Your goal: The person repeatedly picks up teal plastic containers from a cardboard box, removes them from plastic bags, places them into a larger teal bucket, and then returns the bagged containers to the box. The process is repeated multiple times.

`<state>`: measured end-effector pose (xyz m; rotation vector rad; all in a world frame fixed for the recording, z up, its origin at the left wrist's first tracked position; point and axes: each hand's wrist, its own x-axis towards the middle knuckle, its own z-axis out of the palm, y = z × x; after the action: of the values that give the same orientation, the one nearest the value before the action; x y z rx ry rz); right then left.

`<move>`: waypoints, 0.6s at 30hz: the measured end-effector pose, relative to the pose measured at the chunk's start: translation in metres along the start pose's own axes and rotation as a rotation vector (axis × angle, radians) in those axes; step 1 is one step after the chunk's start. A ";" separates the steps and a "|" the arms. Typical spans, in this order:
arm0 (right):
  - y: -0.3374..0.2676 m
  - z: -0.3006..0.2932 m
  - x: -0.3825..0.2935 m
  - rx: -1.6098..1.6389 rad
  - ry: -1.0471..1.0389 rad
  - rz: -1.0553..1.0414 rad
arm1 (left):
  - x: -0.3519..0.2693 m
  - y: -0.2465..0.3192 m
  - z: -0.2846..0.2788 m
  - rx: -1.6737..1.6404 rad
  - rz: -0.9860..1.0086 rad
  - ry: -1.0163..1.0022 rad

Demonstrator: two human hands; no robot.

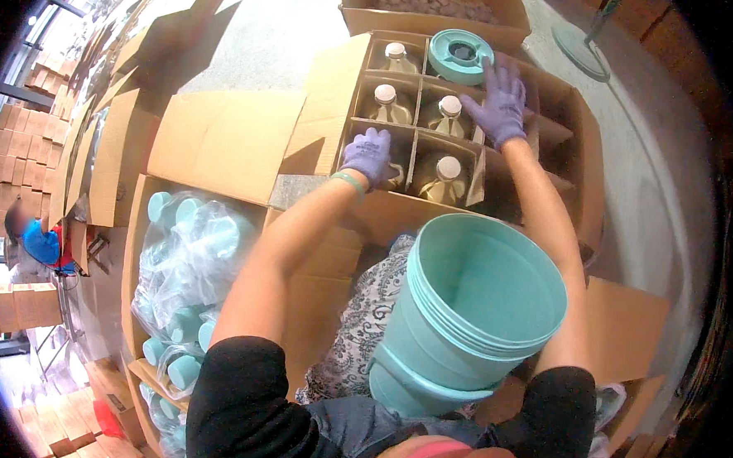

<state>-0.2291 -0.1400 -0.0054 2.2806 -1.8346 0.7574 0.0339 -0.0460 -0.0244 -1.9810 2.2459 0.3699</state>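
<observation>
My left hand (369, 153), in a purple knit glove, is curled over the top of a capped jug (396, 176) in the near-left cell of a divided cardboard box (583, 178); its cap is hidden. My right hand (502, 102), gloved alike, has its fingers spread beside a round teal lid (461, 50). Its fingertips reach the lid's right edge, and its thumb is near a white-capped jug (449, 118). More clear jugs stand upright in the left and middle columns. Right-hand cells look dark inside. Between my arms, a teal plastic bucket (481, 285) tilts against my lap.
At left, an open carton (132, 254) holds teal-capped containers (184, 269) in clear plastic. Another box (439, 24) with small pale pieces stands beyond the jugs. A round stand base (580, 50) is at far right. A person (41, 240) is among stacked cartons at far left.
</observation>
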 end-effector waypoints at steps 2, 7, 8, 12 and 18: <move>-0.002 0.007 0.007 -0.034 -0.020 -0.008 | -0.002 -0.007 0.006 -0.050 -0.034 0.005; -0.035 0.007 -0.040 0.448 0.121 -0.122 | -0.004 -0.034 0.010 -0.116 -0.027 0.080; -0.051 -0.003 -0.054 0.529 0.058 -0.083 | -0.008 -0.046 0.005 -0.094 -0.005 0.101; -0.049 -0.045 -0.104 0.924 -0.306 0.334 | -0.031 -0.036 -0.090 0.071 0.292 0.401; -0.116 -0.122 -0.098 2.051 -1.009 0.853 | -0.183 0.027 -0.282 0.065 0.628 0.928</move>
<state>-0.1706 0.0240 0.0814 2.4018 -3.3158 3.4325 0.0506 0.0587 0.2960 -1.5038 3.3349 -0.7379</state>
